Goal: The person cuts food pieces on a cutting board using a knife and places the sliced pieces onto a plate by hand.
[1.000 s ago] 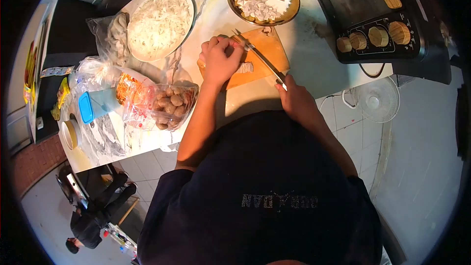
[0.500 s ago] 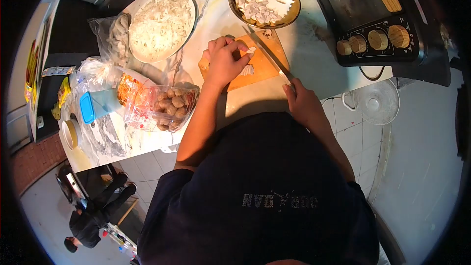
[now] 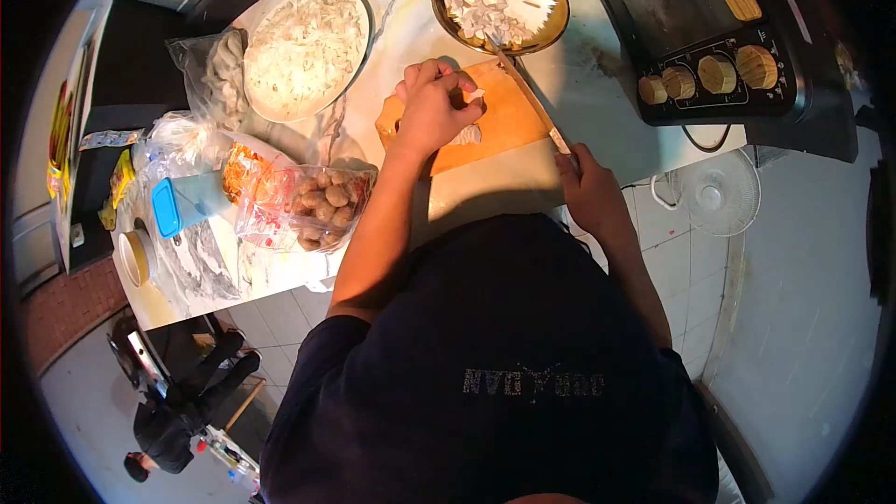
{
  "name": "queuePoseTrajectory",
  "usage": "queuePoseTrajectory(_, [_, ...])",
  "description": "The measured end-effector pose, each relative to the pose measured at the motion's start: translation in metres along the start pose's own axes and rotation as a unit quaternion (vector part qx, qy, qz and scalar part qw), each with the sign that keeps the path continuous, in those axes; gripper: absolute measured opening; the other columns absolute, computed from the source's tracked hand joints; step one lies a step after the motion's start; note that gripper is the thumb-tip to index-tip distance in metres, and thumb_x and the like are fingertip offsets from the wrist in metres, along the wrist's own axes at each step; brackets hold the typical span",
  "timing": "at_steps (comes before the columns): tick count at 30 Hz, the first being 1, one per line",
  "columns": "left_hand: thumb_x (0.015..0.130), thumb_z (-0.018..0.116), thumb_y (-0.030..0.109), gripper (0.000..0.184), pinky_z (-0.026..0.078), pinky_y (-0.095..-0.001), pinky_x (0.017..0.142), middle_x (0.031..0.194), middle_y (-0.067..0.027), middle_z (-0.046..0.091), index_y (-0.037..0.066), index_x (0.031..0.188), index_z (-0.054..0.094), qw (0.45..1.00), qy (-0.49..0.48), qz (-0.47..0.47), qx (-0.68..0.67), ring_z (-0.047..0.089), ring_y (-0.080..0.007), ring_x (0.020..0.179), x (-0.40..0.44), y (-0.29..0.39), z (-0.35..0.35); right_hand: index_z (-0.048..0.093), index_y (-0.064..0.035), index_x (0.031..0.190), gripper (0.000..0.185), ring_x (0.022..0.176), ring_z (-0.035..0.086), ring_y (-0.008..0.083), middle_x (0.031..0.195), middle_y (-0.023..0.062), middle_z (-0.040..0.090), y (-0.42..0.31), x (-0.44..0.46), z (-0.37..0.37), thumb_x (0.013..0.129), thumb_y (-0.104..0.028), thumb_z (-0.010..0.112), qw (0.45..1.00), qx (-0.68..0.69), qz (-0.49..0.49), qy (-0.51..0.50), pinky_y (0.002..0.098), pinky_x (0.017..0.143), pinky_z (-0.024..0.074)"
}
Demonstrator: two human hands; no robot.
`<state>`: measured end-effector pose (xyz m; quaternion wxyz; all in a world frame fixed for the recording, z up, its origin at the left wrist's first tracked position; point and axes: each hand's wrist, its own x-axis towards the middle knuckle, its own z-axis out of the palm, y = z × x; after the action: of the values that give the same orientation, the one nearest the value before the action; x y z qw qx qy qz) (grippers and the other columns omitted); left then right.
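On the tabletop (image 3: pixel 373 177), the cutting board (image 3: pixel 511 126) lies near a big plate (image 3: pixel 366 37) of white food and a dark plate (image 3: pixel 562 23) of diced pieces. The right hand (image 3: pixel 590 189) has its grip closed round the handle of the knife (image 3: pixel 530 93), blade slanting over the board's edge; the left hand (image 3: pixel 434 110) pinches a small pale chunk (image 3: pixel 476 95) above the board.

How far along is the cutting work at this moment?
Already done: many small cut pieces lie on the dark plate. In hand: the left hand holds a small pale piece over the board; the right hand holds the knife. Probably left: that piece and the larger chunk beside the hand, so the board seems nearly finished.
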<state>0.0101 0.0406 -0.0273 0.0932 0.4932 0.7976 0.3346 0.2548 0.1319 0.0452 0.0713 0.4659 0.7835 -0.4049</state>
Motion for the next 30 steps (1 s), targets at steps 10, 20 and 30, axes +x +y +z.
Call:
queuePoseTrajectory(10, [0.062,0.080,0.026,0.023,0.033,-0.0421,0.092,0.105,-0.0046,0.056,0.012,0.078,0.072,0.999,0.030,-0.016,0.001,0.044,-0.0292,0.108,-0.002,0.000,-0.001,0.054,-0.0038,0.115,0.041,0.095,0.063,0.0487,0.095,0.0276,0.067,0.001,-0.001,-0.002,0.100,-0.042,0.046,1.000,0.005,0.002,0.003,0.0538,0.080,0.0503])
queuePoseTrajectory(20, [0.062,0.080,0.026,0.023,0.033,-0.0409,0.093,0.105,-0.0049,0.057,0.012,0.079,0.073,0.998,0.053,-0.023,-0.031,0.045,-0.0291,0.106,0.000,0.004,-0.004,0.055,-0.0042,0.114,0.041,0.094,0.063,0.0483,0.094,0.0260,0.068,0.005,-0.001,-0.002,0.100,-0.042,0.047,1.000,0.020,-0.015,0.011,0.0540,0.079,0.0495])
queuePoseTrajectory(30, [0.068,0.080,0.028,0.025,0.032,-0.0412,0.096,0.106,-0.0058,0.058,0.011,0.086,0.075,0.986,0.154,0.066,0.014,0.044,-0.0305,0.108,0.090,0.009,-0.019,0.055,-0.0034,0.111,0.040,0.092,0.063,0.0483,0.090,0.0256,0.068,0.006,-0.004,-0.016,0.100,-0.041,0.048,0.999,0.034,0.019,0.016,0.0533,0.078,0.0494])
